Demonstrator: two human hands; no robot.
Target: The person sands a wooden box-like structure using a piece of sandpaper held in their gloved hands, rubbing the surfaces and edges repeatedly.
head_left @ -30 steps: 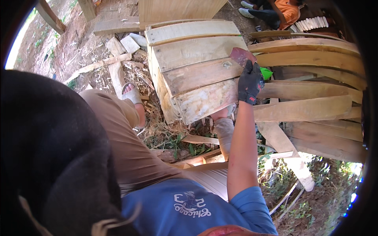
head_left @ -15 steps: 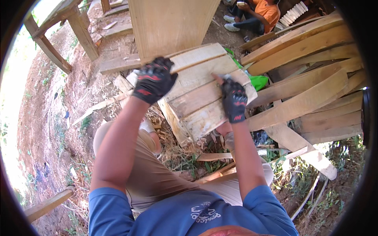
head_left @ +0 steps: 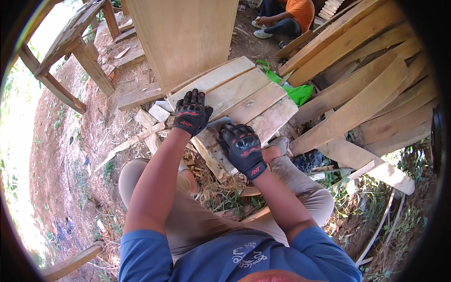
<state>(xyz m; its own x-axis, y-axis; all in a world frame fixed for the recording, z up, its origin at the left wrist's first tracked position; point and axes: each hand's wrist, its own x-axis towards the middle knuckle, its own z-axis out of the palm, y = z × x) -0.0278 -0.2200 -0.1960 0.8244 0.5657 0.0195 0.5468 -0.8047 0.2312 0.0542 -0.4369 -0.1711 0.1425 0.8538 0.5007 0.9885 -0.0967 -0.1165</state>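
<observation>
Between my legs stands a low stool-like piece of light wooden slats (head_left: pixel 244 101), its top slightly tilted and its slats side by side. My left hand (head_left: pixel 191 115), in a black glove with red trim, lies flat on its near left edge, fingers stretched out. My right hand (head_left: pixel 242 145), gloved alike, presses on the near slats with its fingers bent over a thin curled sheet (head_left: pixel 220 123). That sheet looks like sandpaper; its greyish edge sticks out past the fingers, and the rest is hidden under the palm.
A wide upright board (head_left: pixel 183 42) stands just beyond the slats. Curved planks (head_left: pixel 357 94) are stacked at the right, with a green bag (head_left: pixel 299 95) beside them. A wooden frame (head_left: pixel 77 44) stands at the far left. Another person in orange (head_left: pixel 299 14) sits at the back; wood scraps (head_left: pixel 148 124) litter the ground.
My right hand has slid left and towards me across the slats, taking the sheet along. My left hand has come down flat onto the near left edge. The view has shifted slightly.
</observation>
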